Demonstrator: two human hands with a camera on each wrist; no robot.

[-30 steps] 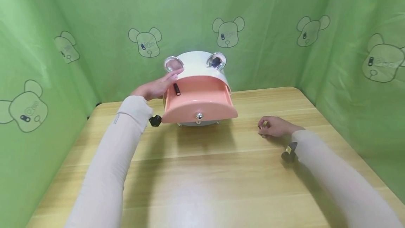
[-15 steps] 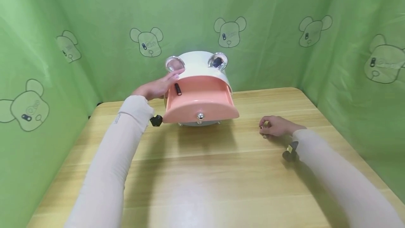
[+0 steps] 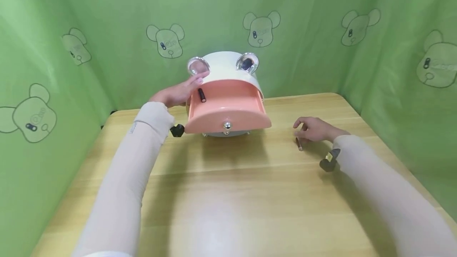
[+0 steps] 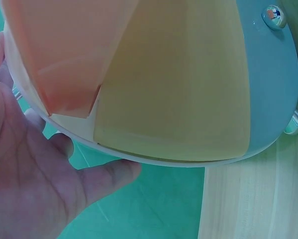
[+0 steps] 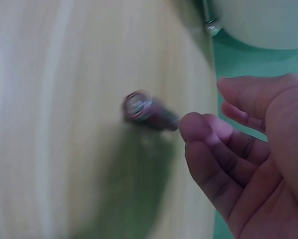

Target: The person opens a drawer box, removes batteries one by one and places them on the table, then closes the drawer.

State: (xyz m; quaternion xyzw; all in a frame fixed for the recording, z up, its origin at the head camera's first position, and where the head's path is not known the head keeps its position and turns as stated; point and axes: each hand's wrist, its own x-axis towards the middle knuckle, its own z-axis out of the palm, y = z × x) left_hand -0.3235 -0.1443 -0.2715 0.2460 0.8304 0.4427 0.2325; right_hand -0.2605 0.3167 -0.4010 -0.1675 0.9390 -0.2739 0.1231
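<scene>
A white storage box [image 3: 228, 64] with round silver ears stands at the back of the table, its pink top drawer [image 3: 228, 120] pulled out. My left hand [image 3: 178, 92] rests against the box's left side, fingers extended up by the ear; in the left wrist view the thumb [image 4: 111, 177] reaches along the shell's edge. A black battery [image 3: 202, 95] lies in the drawer's left part. To the right, a second small dark battery [image 5: 149, 113] is on the tabletop. Right by its far end are the fingertips of my right hand [image 3: 315, 129], thumb and fingers apart, holding nothing.
Below the pink drawer, the left wrist view shows a yellow front [image 4: 178, 89] and a blue one [image 4: 273, 64] with a silver knob [image 4: 274, 17]. Green curtains [image 3: 214, 7] surround the wooden table [image 3: 228, 193]. Each wrist carries a black device [image 3: 328, 162].
My right hand has let go of the battery and lifted its fingers slightly; the battery now shows below them. The left hand stays on the box. The whole scene shifts slightly upward in the head view.
</scene>
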